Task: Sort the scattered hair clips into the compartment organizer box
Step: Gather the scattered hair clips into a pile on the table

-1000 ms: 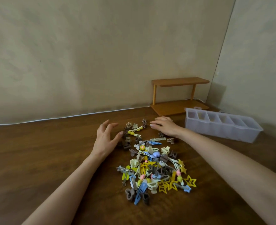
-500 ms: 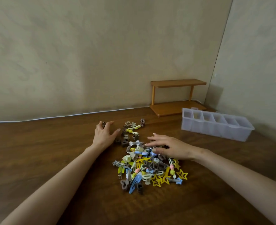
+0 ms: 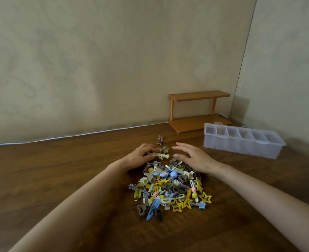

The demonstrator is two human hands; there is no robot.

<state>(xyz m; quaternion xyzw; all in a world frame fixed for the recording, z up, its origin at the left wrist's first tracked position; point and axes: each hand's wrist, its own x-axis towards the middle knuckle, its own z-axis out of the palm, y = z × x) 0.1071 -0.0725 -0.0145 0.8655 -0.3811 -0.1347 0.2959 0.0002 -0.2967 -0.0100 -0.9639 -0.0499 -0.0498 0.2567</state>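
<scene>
The left hand (image 3: 141, 157) lies on the brown wooden surface (image 3: 59, 179) at the far left edge of the heap. Its fingers (image 3: 151, 155) are bent and close together, with the tips against a cream hair clip (image 3: 162, 155). Whether they pinch it or only push it cannot be told.

The hair clips (image 3: 170, 188) sit in one mixed pile between the forearms: yellow stars, blue, cream and brown pieces tangled over one another. A lone brown clip (image 3: 160, 140) lies apart on the far side.

The right hand (image 3: 195, 159) rests at the pile's far right edge, its fingers spread apart and gently curved, holding nothing.

Further right a small wooden shelf (image 3: 199, 110) stands against the wall. In front of it is the translucent compartment organizer box (image 3: 240, 149), well apart from the clips, and its compartments look empty.

This looks like the gathering stage, with both hands cupping the far end of the heap and no sorting begun. The next move probably calls for picking out one kind of clip, freeing it from its neighbours, and carrying it right to a chosen compartment.
</scene>
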